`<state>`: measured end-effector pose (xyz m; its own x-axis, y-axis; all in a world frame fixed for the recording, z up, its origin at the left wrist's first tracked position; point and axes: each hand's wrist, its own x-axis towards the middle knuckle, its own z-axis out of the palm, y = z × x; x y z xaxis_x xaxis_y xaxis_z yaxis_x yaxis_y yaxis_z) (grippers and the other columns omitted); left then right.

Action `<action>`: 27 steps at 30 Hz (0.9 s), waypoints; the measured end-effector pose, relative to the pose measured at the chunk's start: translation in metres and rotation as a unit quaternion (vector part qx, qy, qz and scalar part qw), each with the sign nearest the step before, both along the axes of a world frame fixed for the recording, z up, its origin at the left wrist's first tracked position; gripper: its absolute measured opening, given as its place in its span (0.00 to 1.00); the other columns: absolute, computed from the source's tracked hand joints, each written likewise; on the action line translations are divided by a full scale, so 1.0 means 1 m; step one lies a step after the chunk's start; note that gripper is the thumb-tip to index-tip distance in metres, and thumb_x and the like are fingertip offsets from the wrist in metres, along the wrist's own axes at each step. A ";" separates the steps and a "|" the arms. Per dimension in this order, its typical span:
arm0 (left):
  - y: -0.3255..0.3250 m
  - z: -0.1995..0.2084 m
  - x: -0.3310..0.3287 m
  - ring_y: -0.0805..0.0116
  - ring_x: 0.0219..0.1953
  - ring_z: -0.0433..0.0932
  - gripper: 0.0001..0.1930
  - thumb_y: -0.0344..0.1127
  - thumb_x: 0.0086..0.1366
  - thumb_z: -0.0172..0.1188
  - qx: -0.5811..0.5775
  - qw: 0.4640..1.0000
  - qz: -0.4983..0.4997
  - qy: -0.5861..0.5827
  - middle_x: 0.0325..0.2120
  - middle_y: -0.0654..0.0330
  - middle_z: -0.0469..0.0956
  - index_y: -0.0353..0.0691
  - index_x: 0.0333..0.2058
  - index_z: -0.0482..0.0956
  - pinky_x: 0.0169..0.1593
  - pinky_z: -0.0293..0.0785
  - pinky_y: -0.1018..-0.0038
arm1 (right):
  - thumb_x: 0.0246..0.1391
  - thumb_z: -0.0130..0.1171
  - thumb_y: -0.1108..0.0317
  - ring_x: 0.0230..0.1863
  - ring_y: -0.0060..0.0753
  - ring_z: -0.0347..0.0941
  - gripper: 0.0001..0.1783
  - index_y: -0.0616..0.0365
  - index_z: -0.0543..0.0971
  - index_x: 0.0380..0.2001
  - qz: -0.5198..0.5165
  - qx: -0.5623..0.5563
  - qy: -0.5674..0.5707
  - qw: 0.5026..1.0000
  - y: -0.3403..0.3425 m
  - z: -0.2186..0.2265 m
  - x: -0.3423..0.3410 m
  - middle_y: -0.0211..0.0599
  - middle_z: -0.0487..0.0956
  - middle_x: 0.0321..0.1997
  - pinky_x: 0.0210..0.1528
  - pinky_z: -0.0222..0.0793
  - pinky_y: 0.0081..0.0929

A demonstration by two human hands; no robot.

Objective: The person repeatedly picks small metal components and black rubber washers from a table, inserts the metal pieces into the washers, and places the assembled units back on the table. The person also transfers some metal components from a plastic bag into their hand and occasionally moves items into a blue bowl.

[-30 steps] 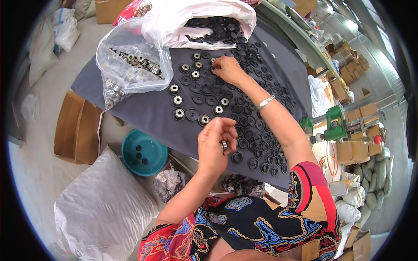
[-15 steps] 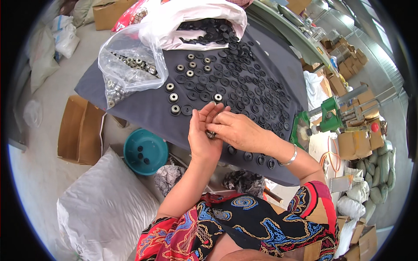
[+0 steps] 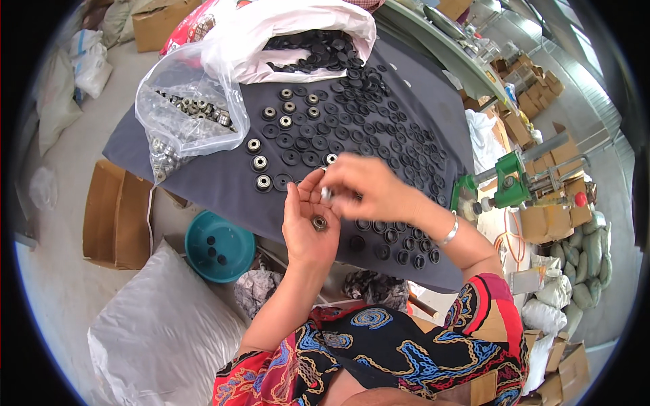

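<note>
My left hand (image 3: 311, 227) is cupped palm up near the table's front edge, with a small metal bearing (image 3: 319, 222) lying in it. Just above that palm, my right hand (image 3: 372, 188) pinches another shiny metal piece (image 3: 326, 193), seemingly a bearing; its fingertips are blurred. Rows of black plastic rings (image 3: 290, 157) lie on the dark cloth-covered table (image 3: 203, 172). Several of them, on the left side, carry a silver bearing (image 3: 260, 163) on top. Some rings are hidden behind my hands.
A clear plastic bag (image 3: 230, 139) of bearings sits at the table's left. Behind it, a white sack (image 3: 237, 40) spills black rings. A green-framed metal device (image 3: 509, 181) stands to the right. Below are a teal basin (image 3: 203, 260), a cardboard box (image 3: 115, 223) and a stuffed white sack (image 3: 166, 331).
My right hand has lifted slightly away from the left palm with a metal piece in its fingers. The left palm has opened up, showing the bearing. The whole view has shifted a little.
</note>
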<state>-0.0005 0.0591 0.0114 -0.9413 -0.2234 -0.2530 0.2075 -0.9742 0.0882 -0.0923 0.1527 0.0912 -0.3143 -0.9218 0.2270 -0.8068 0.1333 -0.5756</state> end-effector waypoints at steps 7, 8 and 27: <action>0.007 -0.006 -0.002 0.49 0.46 0.75 0.25 0.50 0.71 0.39 0.023 0.997 -0.054 0.053 0.38 0.48 0.75 0.31 0.42 0.72 0.53 0.71 0.57 | 0.42 0.59 0.71 0.29 0.38 0.74 0.13 0.65 0.79 0.34 -0.249 0.032 0.144 0.957 -0.016 -0.030 -0.142 0.44 0.77 0.29 0.34 0.70 0.30; 0.007 -0.006 -0.002 0.50 0.44 0.76 0.25 0.50 0.70 0.39 0.019 0.997 -0.060 0.051 0.37 0.48 0.76 0.31 0.42 0.72 0.51 0.72 0.58 | 0.41 0.59 0.71 0.31 0.42 0.75 0.13 0.65 0.79 0.33 -0.259 0.053 0.142 0.954 -0.016 -0.036 -0.155 0.47 0.78 0.30 0.37 0.71 0.32; 0.014 -0.004 0.001 0.56 0.32 0.78 0.22 0.45 0.72 0.38 -0.076 0.985 -0.146 0.043 0.29 0.52 0.75 0.31 0.39 0.74 0.35 0.76 0.66 | 0.44 0.58 0.75 0.27 0.21 0.70 0.11 0.65 0.78 0.35 -0.245 0.072 0.080 0.964 0.019 -0.044 -0.133 0.33 0.75 0.28 0.32 0.68 0.21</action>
<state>0.0005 0.0730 0.0077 -0.9874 0.0308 -0.1549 -0.0667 -0.9704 0.2323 -0.2249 0.1722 0.0473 -0.6910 -0.6977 0.1891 -0.7040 0.5900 -0.3953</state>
